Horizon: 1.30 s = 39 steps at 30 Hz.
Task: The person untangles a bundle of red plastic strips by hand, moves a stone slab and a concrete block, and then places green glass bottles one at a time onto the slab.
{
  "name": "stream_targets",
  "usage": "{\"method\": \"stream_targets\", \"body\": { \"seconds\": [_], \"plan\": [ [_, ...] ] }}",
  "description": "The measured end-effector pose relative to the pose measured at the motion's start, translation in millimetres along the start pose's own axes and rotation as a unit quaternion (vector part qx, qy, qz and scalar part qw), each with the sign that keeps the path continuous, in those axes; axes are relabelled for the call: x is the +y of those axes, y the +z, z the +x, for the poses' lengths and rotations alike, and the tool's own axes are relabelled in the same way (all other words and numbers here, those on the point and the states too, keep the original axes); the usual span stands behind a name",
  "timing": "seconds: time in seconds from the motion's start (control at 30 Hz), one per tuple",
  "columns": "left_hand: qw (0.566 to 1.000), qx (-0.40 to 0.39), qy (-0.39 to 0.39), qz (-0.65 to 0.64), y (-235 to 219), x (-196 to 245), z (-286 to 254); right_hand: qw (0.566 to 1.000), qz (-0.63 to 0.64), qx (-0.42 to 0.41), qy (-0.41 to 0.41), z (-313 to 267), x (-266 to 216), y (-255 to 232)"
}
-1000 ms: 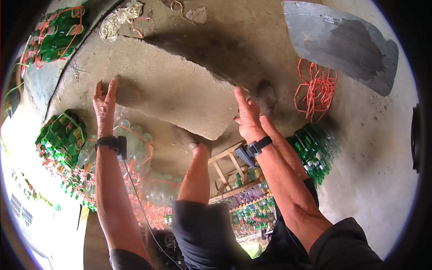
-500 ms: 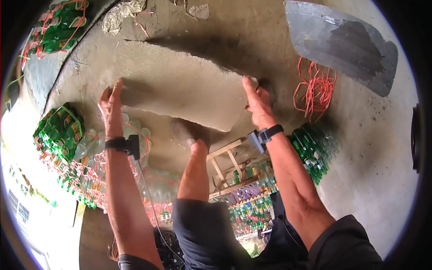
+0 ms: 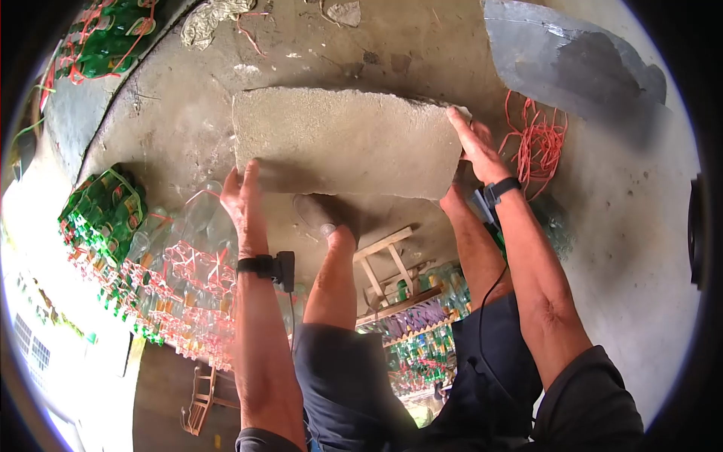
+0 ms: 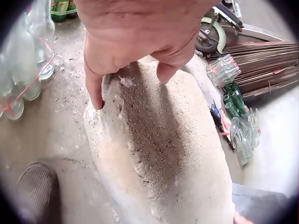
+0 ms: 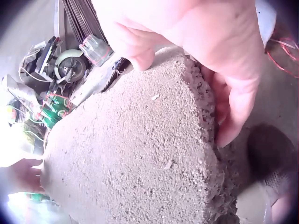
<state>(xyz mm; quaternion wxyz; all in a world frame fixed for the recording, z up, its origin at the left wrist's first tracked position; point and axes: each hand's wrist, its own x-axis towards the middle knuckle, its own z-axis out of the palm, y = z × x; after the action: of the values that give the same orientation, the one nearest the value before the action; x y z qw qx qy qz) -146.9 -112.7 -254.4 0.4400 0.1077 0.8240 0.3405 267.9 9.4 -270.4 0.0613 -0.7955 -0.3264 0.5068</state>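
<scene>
Nearest are the person's dark shorts point(image 3: 343, 377) and bare forearms, with a black strap point(image 3: 260, 265) and a small camera point(image 3: 285, 271) on the left wrist; beyond them, both hands grasp a rough grey slab point(image 3: 346, 143). The left hand point(image 3: 245, 200) grips its left end, thumb on one face and a finger over the edge; the right hand point(image 3: 476, 145) clasps the right end, thumb on the broad face, fingers curled against the crumbly broken side. The slab lies crosswise between the hands, over the concrete floor point(image 3: 173, 128) in front of the person's legs; whether any part of it touches the floor, I cannot tell. A brown shoe point(image 3: 312, 212) shows just past its near edge; a wooden frame point(image 3: 388, 264) is near that foot.

Farther out on the left are clear bottles point(image 3: 199, 218) bound with red string, and beside them a bundle of green bottles point(image 3: 109, 215); to the right of the slab is a tangle of red string point(image 3: 541, 147); beyond that lies a grey sheet point(image 3: 527, 38); past the slab's far left corner is a crumpled cloth point(image 3: 211, 21); the left wrist view also shows a wheel point(image 4: 208, 38) and a stack of brown sheets point(image 4: 264, 65).
</scene>
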Motion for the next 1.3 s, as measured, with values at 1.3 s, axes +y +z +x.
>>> {"method": "stream_targets", "body": {
  "seconds": [1.3],
  "plan": [
    [0.989, 0.006, 0.019, 0.145, 3.2, -0.1, 7.2, 0.833, -0.361, -0.210, -0.363, 21.2, -80.5, 59.9]
  ]
}}
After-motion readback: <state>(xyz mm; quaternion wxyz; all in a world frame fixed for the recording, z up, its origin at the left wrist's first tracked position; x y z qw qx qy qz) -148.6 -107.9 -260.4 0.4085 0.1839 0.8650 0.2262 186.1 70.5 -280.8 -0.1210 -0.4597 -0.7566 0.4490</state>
